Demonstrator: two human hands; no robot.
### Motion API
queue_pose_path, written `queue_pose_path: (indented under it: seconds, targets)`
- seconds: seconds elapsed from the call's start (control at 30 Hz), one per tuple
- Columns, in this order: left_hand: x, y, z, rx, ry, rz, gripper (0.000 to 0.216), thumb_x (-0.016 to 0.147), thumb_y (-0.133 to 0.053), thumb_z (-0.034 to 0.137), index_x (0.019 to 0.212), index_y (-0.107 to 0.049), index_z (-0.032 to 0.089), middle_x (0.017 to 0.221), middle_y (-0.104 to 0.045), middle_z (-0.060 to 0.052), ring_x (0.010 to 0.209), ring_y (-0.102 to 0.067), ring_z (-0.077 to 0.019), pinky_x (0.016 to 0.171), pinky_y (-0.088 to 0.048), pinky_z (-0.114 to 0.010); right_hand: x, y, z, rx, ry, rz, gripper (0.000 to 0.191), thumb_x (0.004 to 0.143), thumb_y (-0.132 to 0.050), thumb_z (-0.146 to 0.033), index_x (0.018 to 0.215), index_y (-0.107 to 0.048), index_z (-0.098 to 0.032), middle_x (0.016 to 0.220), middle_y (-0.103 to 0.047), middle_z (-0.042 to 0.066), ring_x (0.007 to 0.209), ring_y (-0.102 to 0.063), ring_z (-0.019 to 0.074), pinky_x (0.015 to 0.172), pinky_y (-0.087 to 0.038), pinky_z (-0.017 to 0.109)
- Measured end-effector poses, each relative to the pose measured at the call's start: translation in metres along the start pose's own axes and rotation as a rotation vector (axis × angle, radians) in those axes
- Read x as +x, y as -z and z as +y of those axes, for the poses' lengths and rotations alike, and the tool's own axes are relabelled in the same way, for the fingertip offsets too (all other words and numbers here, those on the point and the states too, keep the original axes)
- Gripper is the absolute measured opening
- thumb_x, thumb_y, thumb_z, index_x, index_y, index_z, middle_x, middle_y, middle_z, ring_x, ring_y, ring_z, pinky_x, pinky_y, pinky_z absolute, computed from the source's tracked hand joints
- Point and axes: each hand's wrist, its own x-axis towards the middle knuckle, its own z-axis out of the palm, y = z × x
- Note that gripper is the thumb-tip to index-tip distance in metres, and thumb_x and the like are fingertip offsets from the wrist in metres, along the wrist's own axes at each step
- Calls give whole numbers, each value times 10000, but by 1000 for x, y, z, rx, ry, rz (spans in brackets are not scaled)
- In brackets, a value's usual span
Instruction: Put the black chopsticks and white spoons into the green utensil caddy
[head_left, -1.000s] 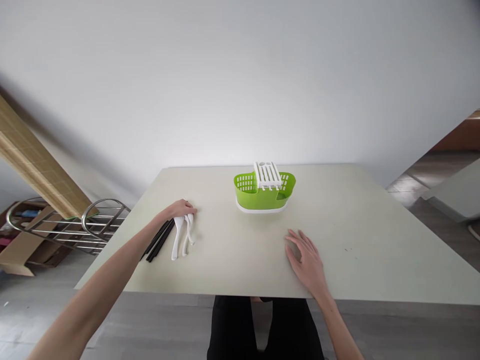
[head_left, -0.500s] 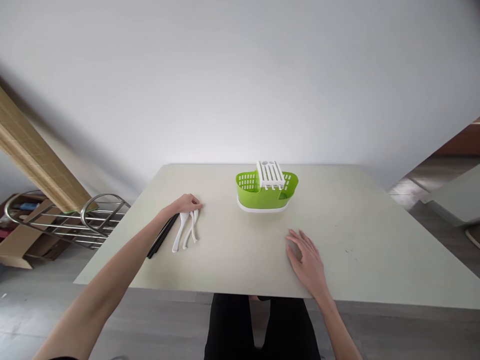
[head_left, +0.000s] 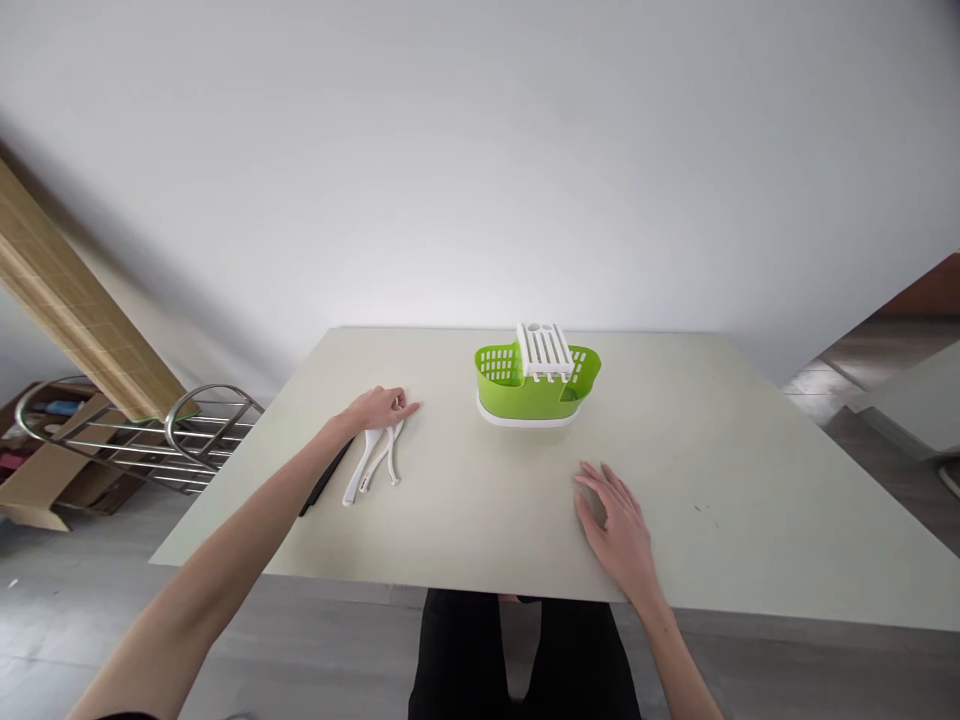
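My left hand (head_left: 379,408) is at the upper ends of several white spoons (head_left: 358,475) on the left of the table. Its fingers close around the top of the rightmost spoon (head_left: 393,460) and cover the bowls. Beside the spoons, black chopsticks (head_left: 322,485) lie slanted, their far ends under my left wrist. My right hand (head_left: 619,525) rests open on the table near its front edge, fingers slightly apart, holding nothing. Between and beyond the hands stands a green basket (head_left: 529,402) with a white base and a white slotted rack (head_left: 546,350) across its top.
The pale table (head_left: 480,520) reaches back to a plain wall. A metal rack (head_left: 150,450) and cardboard box (head_left: 52,475) stand on the floor at left, with a rolled mat (head_left: 75,300) leaning above them. My legs (head_left: 525,650) are below the front edge.
My left hand has shifted slightly right, with its thumb side farther out. The two right-hand spoon handles have spread apart at their lower ends. My right hand stays in place.
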Motion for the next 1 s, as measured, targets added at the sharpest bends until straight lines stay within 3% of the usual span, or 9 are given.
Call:
queue_pose_path:
  seconds: [0.2,0.4,0.47,0.57,0.67,0.77,0.83,0.93,1.0]
  targets:
    - [-10,1,9,82,6,43,679,990,-214,737,929,-659,229,959,-738,-115,825,-695,-287,746,-475,-376,0,0,-1,8,-15,-1,390,1056,-420,-458,1298,-664,-272,1518,-615,44,1536,-404,279,1239,-348,566]
    - [-23,7,15,184,27,118,640,1031,-208,669,1091,-649,208,1128,-686,-148,903,-711,-323,830,-486,-441,0,-1,3,8,3,0,382,1058,-427,-462,1291,-662,-269,1526,-609,39,1540,-396,279,1234,-354,571]
    - [-31,10,18,211,63,182,610,1047,-221,634,1154,-632,197,1180,-661,-164,965,-706,-337,829,-497,-443,0,-2,3,6,9,8,381,1058,-428,-460,1283,-663,-263,1519,-615,43,1534,-404,282,1230,-359,570]
    - [-51,8,26,190,118,379,537,1071,-247,557,1203,-612,186,1219,-633,-171,1069,-679,-333,823,-522,-424,-1,-3,3,1,18,15,377,1057,-426,-456,1271,-666,-259,1510,-624,48,1526,-419,282,1226,-366,566]
    - [-83,-9,46,92,13,526,422,1079,-313,474,1201,-608,198,1177,-643,-143,1073,-670,-302,908,-534,-434,-1,-4,2,-5,17,24,372,1053,-430,-453,1265,-669,-262,1502,-630,50,1523,-424,282,1227,-366,569]
    - [-123,-40,70,-39,-214,500,303,1069,-408,425,1192,-611,237,1168,-667,-117,1113,-662,-290,997,-531,-447,-2,-5,3,-8,21,23,370,1051,-430,-447,1269,-667,-263,1498,-632,53,1520,-428,288,1227,-366,576]
    - [-147,-61,82,-128,-304,457,278,1064,-458,403,1266,-588,263,1355,-631,-115,1264,-620,-289,1072,-520,-458,-3,-6,4,-13,28,16,367,1048,-435,-448,1266,-664,-262,1500,-630,55,1520,-427,300,1227,-361,588]
    - [-171,-82,89,-154,-360,405,409,1057,-508,426,1444,-501,294,1672,-385,-112,1529,-406,-319,1195,-450,-521,-2,-7,4,0,25,9,381,1042,-440,-456,1296,-643,-256,1506,-621,70,1514,-432,319,1210,-383,595]
    - [-179,-89,88,-139,-372,385,495,1066,-499,425,1536,-415,295,1744,-252,-112,1600,-269,-322,1242,-392,-557,2,-7,1,26,22,18,433,1042,-437,-458,1391,-584,-248,1542,-583,91,1510,-438,318,1193,-417,576]
